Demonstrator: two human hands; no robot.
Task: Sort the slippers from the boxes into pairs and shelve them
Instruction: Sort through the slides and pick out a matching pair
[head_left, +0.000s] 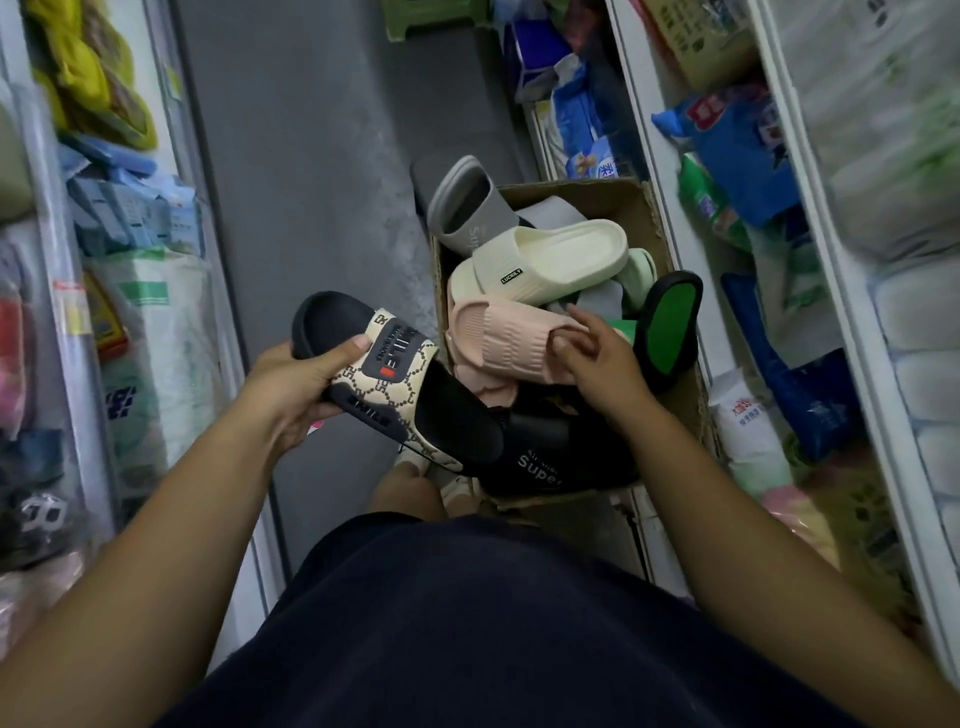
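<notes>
L hand (291, 387) grips a black slipper (400, 364) w/ beige chain-print strap, badge "SMILE", just left of the cardboard box (644, 208). R hand (597, 366) pinches a ribbed pink slipper (493, 338) on the box pile. Cream slipper (556, 254) above is tagged "LUCKILY"; black "Super" slipper (545, 462) nearest.

The left hand (291, 384) grips a black slipper with a beige patterned strap (395, 379) by its toe end, thumb on top, holding it over the grey floor (311, 182) just left of an open cardboard box (639, 208). The right hand (597, 364) reaches into the box, its fingers curled on the ribbed strap of a pink slipper (498, 338). Heaped around it are a cream slipper (550, 254), a grey slipper (467, 208) leaning over the far rim, a black slipper with a green sole (672, 317) and a black slipper marked "Super" (545, 457).
</notes>
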